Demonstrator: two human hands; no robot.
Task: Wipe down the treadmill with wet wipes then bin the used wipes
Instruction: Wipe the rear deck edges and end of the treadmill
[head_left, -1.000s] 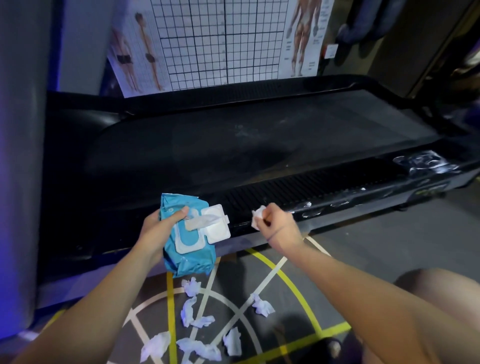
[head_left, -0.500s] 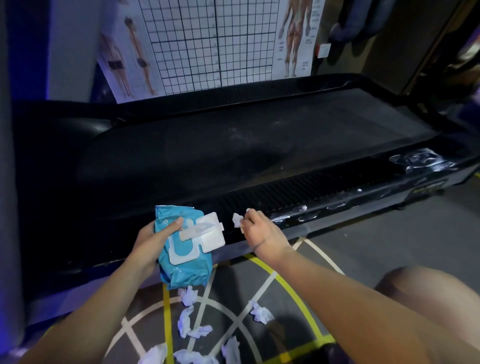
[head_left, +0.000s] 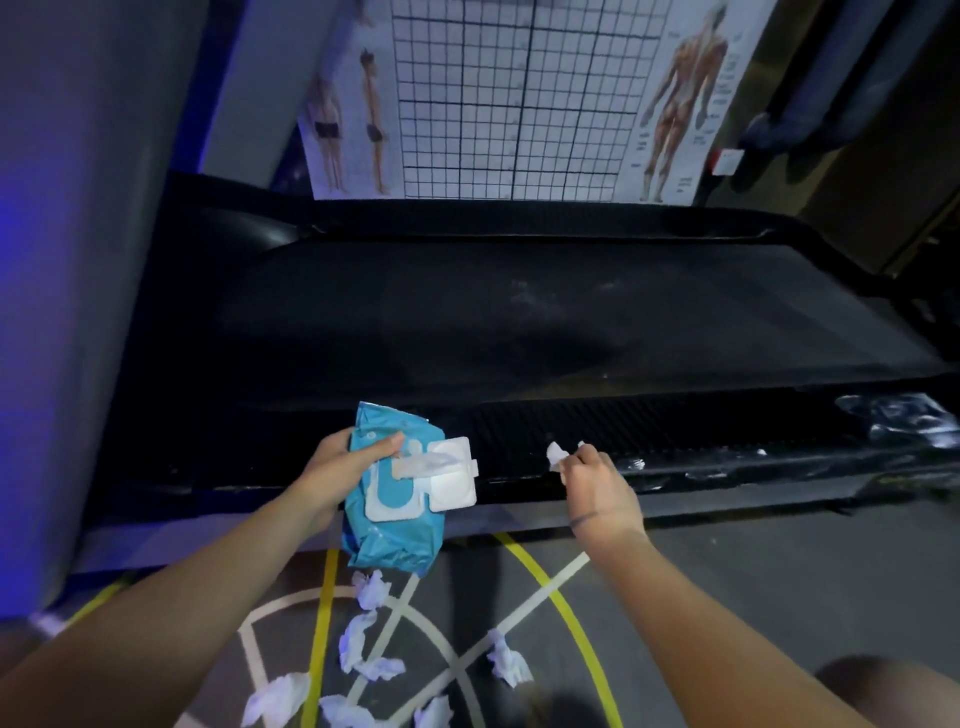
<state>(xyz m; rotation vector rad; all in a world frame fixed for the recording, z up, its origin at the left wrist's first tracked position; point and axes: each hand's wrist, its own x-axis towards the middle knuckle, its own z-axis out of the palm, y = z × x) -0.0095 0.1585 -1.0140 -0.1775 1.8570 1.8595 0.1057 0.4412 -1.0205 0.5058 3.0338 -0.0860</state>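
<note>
Light: dim indoors. We log a blue-violet glow down the wall (head_left: 47, 260) at far left.
Treadmill (head_left: 519, 322): belt near black, detail sunk in shadow; bright glints on its near rail at right.
Poster (head_left: 519, 104): brightest area, grid lines bowed by the wide lens.
Wipe pack (head_left: 395, 499) and wipe (head_left: 557, 456): pale, soft-edged.
Used wipes (head_left: 363, 639) on the floor (head_left: 831, 571): we find them smeared toward the bottom edge.

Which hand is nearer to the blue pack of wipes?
Left. The left hand grips the pack of wipes from its left side, thumb on the front. The right hand is apart to its right, pinching a small wipe at the near rail of the treadmill.
</note>
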